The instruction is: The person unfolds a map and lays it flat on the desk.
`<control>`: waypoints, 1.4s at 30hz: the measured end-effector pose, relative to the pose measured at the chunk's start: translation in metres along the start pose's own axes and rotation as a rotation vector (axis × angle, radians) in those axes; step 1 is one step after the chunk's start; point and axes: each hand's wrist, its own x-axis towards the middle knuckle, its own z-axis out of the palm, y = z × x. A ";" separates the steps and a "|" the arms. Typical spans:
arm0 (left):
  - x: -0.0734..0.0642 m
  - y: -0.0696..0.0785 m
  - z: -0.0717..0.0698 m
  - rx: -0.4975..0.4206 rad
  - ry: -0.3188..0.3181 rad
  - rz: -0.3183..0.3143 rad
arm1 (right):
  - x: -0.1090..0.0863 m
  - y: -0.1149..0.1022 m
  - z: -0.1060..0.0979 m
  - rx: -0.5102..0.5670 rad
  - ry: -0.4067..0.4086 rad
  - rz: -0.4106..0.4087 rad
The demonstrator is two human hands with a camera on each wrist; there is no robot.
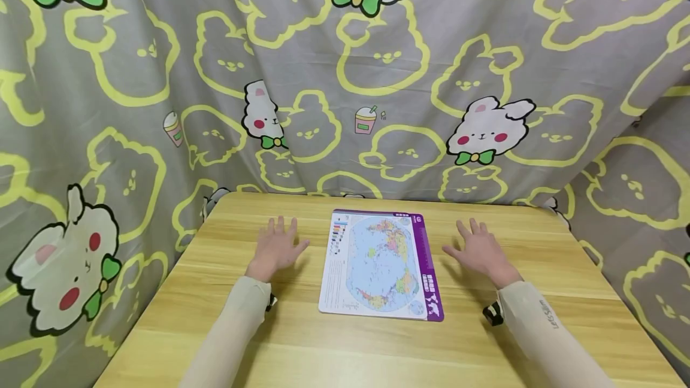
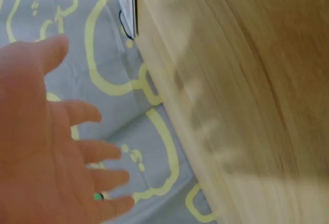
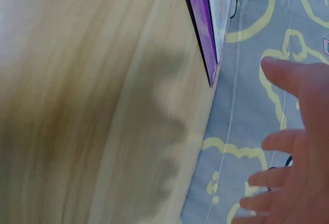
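Note:
A flat rectangular world map sheet (image 1: 383, 265) with a purple strip along its right side lies on the wooden table (image 1: 377, 352). To its left, my left hand (image 1: 276, 249) hovers with fingers spread and nothing in it. On the other side of the map, my right hand (image 1: 481, 252) is held the same way, also without anything. In the left wrist view, the left hand (image 2: 56, 136) has straight fingers above its shadow on the wood. The right wrist view shows the right hand (image 3: 293, 147) apart from the map's purple edge (image 3: 203, 34).
A grey curtain (image 1: 302, 76) with yellow outlines and white rabbit faces hangs behind the table and along both sides. Long pale sleeves cover both arms, and a small black device (image 1: 493, 314) sits under the right wrist.

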 end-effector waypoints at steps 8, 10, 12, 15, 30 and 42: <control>-0.003 0.011 0.003 -0.046 -0.041 0.182 | -0.004 -0.006 0.005 0.093 -0.005 -0.161; -0.005 0.013 0.006 -0.021 -0.043 0.225 | -0.008 -0.009 0.007 0.094 -0.008 -0.194; -0.007 0.016 0.009 -0.013 -0.045 0.263 | -0.011 -0.012 0.009 0.093 -0.006 -0.217; -0.010 0.019 0.013 0.024 -0.043 0.326 | -0.017 -0.016 0.010 0.074 -0.007 -0.264; -0.036 0.045 0.028 0.120 -0.115 0.489 | -0.045 -0.038 0.013 -0.016 -0.098 -0.434; -0.050 0.058 0.034 0.175 -0.159 0.569 | -0.060 -0.049 0.019 -0.026 -0.215 -0.540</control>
